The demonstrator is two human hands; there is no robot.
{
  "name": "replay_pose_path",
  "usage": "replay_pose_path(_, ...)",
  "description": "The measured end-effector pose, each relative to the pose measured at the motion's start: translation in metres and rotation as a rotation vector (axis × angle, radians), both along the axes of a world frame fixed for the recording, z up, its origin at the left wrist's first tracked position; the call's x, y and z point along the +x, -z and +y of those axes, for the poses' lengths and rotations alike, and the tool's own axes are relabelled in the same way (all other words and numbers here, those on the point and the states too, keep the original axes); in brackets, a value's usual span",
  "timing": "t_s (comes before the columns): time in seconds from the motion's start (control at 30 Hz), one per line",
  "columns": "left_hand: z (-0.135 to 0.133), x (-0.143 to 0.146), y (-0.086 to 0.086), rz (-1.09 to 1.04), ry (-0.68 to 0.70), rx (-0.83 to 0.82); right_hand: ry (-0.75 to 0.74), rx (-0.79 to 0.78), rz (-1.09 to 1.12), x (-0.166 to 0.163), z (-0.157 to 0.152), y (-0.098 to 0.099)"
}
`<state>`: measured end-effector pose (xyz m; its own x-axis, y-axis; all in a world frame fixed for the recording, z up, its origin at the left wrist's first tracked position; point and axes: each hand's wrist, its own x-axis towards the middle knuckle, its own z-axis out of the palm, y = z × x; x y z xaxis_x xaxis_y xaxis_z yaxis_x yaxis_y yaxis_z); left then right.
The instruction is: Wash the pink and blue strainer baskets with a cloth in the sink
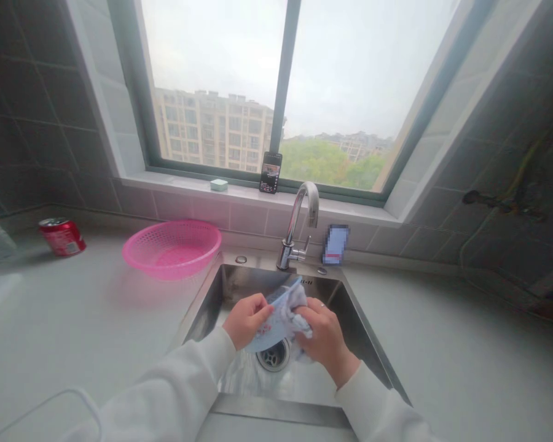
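Over the sink, my left hand (249, 319) pinches the left edge of a thin light-blue plate (270, 334), its thumb on the face. The plate is tilted and has a small reddish print; part of it is covered. My right hand (323, 331) is closed round a crumpled whitish cloth (298, 307), which presses against the plate's right side. Below both hands lies the drain (274, 356) of the stainless-steel sink (212, 301), partly hidden by the plate.
A chrome tap (288, 245) rises behind the sink. A pink basket (172, 248) and a red can (62, 236) stand on the left counter. One phone (270, 173) leans at the window, another (335, 244) behind the sink. A pale green block (219, 185) sits on the sill.
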<state>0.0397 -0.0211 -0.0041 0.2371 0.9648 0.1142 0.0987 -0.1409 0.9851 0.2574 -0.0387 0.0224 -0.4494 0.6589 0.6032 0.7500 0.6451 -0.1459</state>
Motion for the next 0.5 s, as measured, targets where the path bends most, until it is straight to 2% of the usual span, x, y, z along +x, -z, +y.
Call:
replay_pose_path(0.1, 0.0, 0.0, -0.001, -0.051, 0.009, -0.061, 0.163, -0.04, 0.097, 0.02, 0.018, 0.0)
replay_pose_path(0.17, -0.001, 0.001, 0.001, -0.08, 0.006, -0.076, 0.204, -0.014, 0.104, 0.022, 0.019, 0.001)
replay_pose_path(0.23, -0.001, 0.002, 0.002, -0.072, 0.0, -0.043, 0.151, 0.041, 0.063, 0.013, 0.01, 0.001)
replay_pose_path(0.37, -0.002, 0.001, 0.001, -0.017, -0.012, 0.064, -0.085, 0.061, -0.057, -0.008, -0.009, 0.0)
replay_pose_path(0.43, -0.002, 0.0, -0.001, -0.019, -0.006, 0.048, -0.084, 0.011, -0.016, -0.006, -0.006, 0.001)
replay_pose_path(0.5, -0.001, -0.001, -0.003, -0.045, 0.006, -0.009, -0.002, -0.057, 0.104, 0.005, 0.005, 0.002)
